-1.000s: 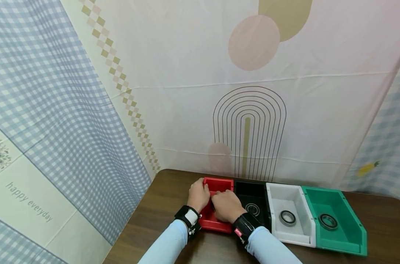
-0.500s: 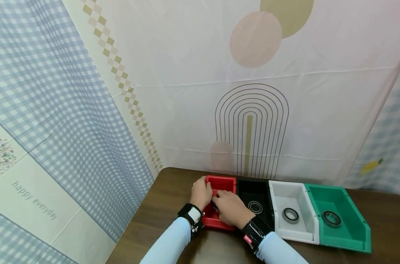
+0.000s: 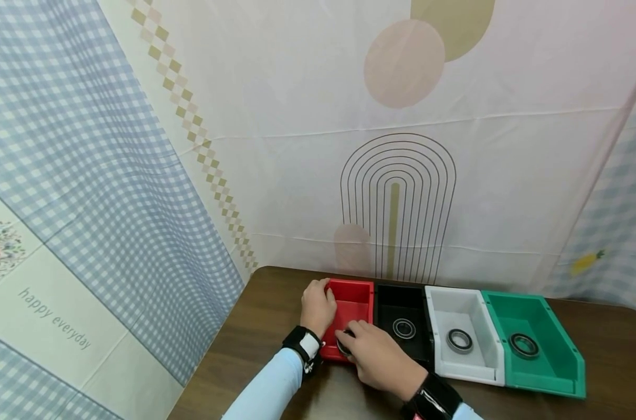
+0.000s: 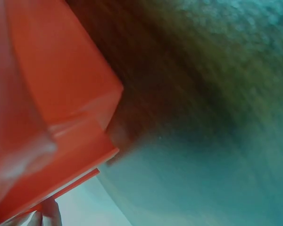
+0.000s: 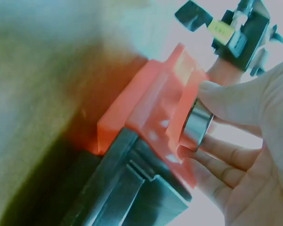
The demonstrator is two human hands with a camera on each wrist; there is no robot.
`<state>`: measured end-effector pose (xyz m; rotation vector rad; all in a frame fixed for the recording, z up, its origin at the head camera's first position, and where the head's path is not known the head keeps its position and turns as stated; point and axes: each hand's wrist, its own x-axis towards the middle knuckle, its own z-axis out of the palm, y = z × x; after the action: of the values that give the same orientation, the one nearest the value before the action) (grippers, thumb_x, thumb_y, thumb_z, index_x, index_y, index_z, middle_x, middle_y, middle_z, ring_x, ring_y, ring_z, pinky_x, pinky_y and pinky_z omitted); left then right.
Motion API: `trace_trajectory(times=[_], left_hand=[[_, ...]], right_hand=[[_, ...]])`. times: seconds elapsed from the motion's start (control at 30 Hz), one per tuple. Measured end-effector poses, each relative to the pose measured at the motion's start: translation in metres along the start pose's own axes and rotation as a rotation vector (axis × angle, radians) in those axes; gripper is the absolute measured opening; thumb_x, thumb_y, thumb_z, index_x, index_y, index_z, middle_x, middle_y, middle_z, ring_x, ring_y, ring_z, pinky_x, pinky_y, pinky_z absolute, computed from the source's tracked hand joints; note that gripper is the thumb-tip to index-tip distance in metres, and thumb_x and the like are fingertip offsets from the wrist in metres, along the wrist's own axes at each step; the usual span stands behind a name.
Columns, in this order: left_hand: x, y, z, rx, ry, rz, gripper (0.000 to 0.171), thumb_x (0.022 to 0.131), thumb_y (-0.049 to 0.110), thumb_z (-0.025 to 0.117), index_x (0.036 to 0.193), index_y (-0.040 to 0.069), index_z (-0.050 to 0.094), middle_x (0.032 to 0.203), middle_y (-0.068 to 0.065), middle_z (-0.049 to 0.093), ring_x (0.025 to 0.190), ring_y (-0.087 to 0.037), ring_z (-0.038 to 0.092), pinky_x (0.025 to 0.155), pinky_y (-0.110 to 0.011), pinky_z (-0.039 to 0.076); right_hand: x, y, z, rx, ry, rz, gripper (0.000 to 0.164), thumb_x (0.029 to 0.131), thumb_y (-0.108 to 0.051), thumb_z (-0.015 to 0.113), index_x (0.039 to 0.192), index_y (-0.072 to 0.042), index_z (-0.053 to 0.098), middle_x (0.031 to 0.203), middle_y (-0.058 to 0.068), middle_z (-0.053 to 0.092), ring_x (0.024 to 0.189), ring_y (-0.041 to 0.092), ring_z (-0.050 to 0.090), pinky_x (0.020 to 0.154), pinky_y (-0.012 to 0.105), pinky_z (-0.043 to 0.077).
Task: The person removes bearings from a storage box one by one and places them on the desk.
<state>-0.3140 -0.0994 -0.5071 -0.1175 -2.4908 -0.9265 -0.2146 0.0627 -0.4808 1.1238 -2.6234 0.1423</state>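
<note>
At the front of the red bin, my right hand pinches a steel ball bearing between thumb and fingers. The right wrist view shows the shiny outer ring of this bearing on edge, right at the red front wall. My left hand grips the left wall of the red bin, fingers curled over the rim. Up close in the left wrist view is the red bin's outer side. Part of the held bearing is hidden behind my right fingers.
Right of the red bin, a black bin, a white bin and a green bin stand side by side, each with one bearing lying inside. The brown wooden table backs onto a patterned cloth.
My right hand has drawn back from the middle of the red bin to its front edge with the bearing, uncovering the bin's floor. The left hand keeps its place on the wall.
</note>
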Motion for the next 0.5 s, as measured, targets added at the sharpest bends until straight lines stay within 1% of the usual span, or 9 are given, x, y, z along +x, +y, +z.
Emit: trace_trajectory(times=[0.13,0.27,0.37,0.47,0.5], left_hand=[[0.001,0.0,0.0,-0.011,-0.008,-0.01,0.027,0.103,0.005,0.064,0.127,-0.003,0.074,0.11,-0.018,0.076,0.101,-0.032,0.076,0.089,-0.043,0.065],[0.001,0.0,0.001,-0.01,-0.017,-0.005,0.027,0.103,0.005,0.064,0.127,-0.005,0.074,0.111,-0.019,0.076,0.102,-0.032,0.076,0.089,-0.043,0.065],[0.001,-0.001,0.001,-0.004,-0.012,0.007,0.027,0.103,0.004,0.064,0.126,-0.006,0.074,0.11,-0.02,0.075,0.102,-0.033,0.076,0.089,-0.044,0.065],[0.0,-0.002,0.002,-0.001,-0.004,0.009,0.027,0.102,0.004,0.065,0.125,-0.006,0.074,0.11,-0.02,0.075,0.101,-0.033,0.076,0.089,-0.045,0.065],[0.0,-0.002,0.002,0.0,-0.002,0.008,0.027,0.102,0.004,0.065,0.125,-0.006,0.074,0.11,-0.02,0.075,0.101,-0.034,0.076,0.09,-0.045,0.065]], right_hand=[[-0.011,-0.009,-0.003,0.013,-0.015,-0.021,0.043,0.092,-0.021,0.082,0.133,-0.014,0.072,0.111,0.001,0.068,0.097,0.017,0.063,0.09,0.031,0.06],[-0.022,-0.017,-0.001,0.065,-0.042,-0.042,0.043,0.092,-0.021,0.082,0.133,-0.014,0.072,0.111,-0.001,0.068,0.097,0.014,0.063,0.09,0.03,0.06],[-0.028,-0.022,0.001,0.151,-0.113,-0.039,0.044,0.092,-0.021,0.083,0.134,-0.016,0.072,0.11,-0.004,0.066,0.096,0.009,0.06,0.087,0.027,0.06],[-0.033,-0.025,0.004,0.262,-0.205,-0.009,0.047,0.091,-0.019,0.084,0.136,-0.018,0.071,0.111,-0.006,0.063,0.096,0.005,0.055,0.085,0.022,0.06],[-0.034,-0.026,0.005,0.283,-0.227,-0.002,0.048,0.09,-0.018,0.085,0.136,-0.018,0.07,0.112,-0.007,0.062,0.096,0.004,0.054,0.084,0.021,0.059]])
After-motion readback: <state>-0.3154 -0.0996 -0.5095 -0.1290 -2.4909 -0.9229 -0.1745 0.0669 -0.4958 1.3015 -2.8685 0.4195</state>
